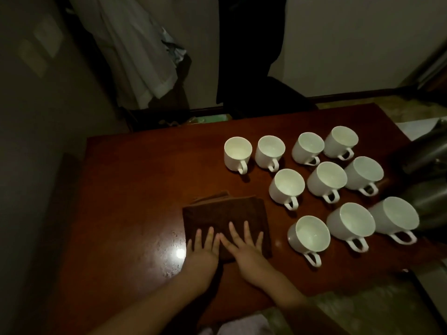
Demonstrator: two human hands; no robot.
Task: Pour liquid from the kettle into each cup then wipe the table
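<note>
Left hand (202, 247) and right hand (244, 247) lie flat, fingers spread, side by side on folded brown cloth (225, 213). Ten white ceramic cups (325, 178) right of hands; contents unclear. Dark metal kettle (425, 155) far right. Droplets on red-brown wooden table (145, 189) left of hands: wiping appears unfinished.

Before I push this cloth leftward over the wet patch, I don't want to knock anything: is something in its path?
Nothing visible. Both hands, left hand and right hand, lie flat on the cloth. The droplets sit on bare table; the cups all stand on the other side.
</note>
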